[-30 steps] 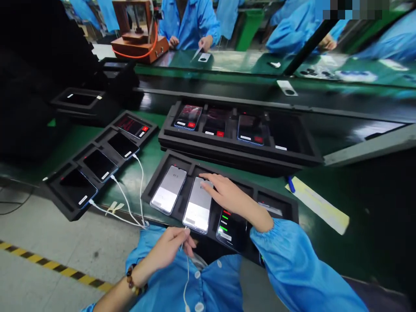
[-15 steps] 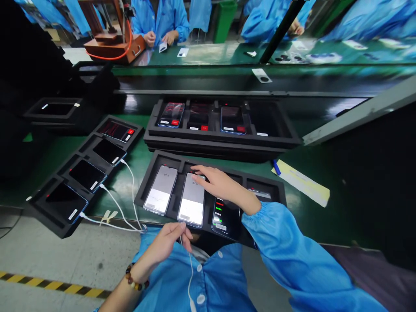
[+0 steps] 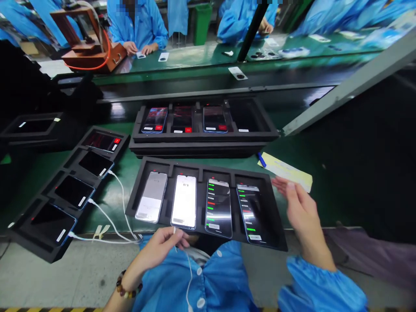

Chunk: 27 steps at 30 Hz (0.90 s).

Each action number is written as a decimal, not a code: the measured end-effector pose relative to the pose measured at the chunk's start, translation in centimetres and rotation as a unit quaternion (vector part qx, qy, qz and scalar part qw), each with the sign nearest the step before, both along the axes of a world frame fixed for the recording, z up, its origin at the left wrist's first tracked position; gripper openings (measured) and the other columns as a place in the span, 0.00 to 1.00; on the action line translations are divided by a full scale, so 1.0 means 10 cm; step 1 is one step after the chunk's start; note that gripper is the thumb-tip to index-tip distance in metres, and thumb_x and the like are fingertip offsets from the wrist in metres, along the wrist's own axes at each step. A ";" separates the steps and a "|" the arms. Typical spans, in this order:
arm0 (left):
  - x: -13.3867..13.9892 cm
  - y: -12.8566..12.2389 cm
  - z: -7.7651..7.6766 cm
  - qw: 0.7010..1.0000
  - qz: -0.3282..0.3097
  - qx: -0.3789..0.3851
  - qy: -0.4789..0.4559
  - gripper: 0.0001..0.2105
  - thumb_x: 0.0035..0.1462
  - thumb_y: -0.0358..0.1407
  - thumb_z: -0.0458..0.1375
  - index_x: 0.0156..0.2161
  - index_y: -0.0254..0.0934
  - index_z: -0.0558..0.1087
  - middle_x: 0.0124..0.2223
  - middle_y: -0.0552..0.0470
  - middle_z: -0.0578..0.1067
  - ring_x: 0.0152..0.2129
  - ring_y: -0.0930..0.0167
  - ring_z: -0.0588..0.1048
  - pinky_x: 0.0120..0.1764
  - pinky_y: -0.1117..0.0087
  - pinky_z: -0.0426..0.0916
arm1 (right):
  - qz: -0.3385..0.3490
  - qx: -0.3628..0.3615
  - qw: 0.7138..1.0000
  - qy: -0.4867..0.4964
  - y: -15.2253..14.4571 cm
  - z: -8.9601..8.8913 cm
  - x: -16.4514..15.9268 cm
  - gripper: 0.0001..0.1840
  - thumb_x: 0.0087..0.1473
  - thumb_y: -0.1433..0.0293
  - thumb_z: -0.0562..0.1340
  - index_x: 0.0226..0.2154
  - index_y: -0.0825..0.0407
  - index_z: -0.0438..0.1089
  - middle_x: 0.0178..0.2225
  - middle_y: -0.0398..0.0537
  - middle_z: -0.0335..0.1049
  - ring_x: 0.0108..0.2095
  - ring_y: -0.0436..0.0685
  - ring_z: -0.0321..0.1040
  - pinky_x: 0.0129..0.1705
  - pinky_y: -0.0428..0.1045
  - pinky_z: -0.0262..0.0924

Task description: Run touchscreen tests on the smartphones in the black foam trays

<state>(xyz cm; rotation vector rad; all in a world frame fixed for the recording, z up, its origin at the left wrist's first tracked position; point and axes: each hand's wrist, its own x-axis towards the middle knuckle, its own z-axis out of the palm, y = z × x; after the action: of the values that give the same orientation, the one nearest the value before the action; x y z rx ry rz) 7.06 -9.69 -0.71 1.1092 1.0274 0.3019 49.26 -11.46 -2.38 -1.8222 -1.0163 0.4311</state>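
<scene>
My left hand pinches the white plug of a charging cable just below the lower end of the second phone. Whether the plug sits in that phone's port, I cannot tell. This phone's screen is bright white, with dark digits near its top. It lies in a black foam tray, beside a phone with a grey-and-white screen and two dark-screened phones showing coloured text lines. My right hand, empty with fingers stretched out, is by the tray's right edge.
At the left, another foam tray holds several phones, three with white cables. Stacked trays with phones stand behind. A blue pen and yellow paper lie to the right. Co-workers in blue sit across the bench.
My right hand has left the top of the second phone and moved right, past the tray. That phone's screen went from part grey to bright white. My left hand keeps the plug.
</scene>
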 end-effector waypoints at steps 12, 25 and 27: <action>-0.75 0.66 0.04 0.844 0.294 0.364 0.261 0.32 0.67 0.66 0.53 0.55 0.40 0.77 0.57 0.39 0.81 0.57 0.52 0.79 0.63 0.49 0.71 | -0.105 0.079 0.984 0.120 -0.45 -0.42 -0.28 0.38 0.66 0.34 0.59 0.48 0.52 0.79 0.52 0.59 0.81 0.55 0.68 0.78 0.68 0.67 0.65; -0.33 0.53 0.05 0.742 0.145 0.582 0.299 0.19 0.73 0.47 0.58 0.61 0.39 0.74 0.63 0.35 0.78 0.61 0.50 0.76 0.67 0.39 0.65 | -0.170 0.153 0.960 0.163 -0.43 -0.43 -0.44 0.35 0.67 0.36 0.58 0.44 0.51 0.75 0.47 0.58 0.79 0.49 0.69 0.78 0.63 0.71 0.67; -0.17 0.52 0.15 0.753 0.030 0.610 0.247 0.19 0.72 0.43 0.60 0.63 0.40 0.72 0.61 0.38 0.80 0.59 0.54 0.77 0.69 0.42 0.63 | -0.166 0.150 0.962 0.155 -0.40 -0.42 -0.42 0.33 0.67 0.36 0.57 0.45 0.49 0.75 0.47 0.59 0.79 0.49 0.70 0.78 0.61 0.71 0.68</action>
<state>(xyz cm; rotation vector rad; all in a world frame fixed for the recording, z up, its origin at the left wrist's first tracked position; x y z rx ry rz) 5.39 -4.51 0.74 2.4451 1.3422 0.8304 45.06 -15.47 -6.54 -1.5529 -0.5151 0.3233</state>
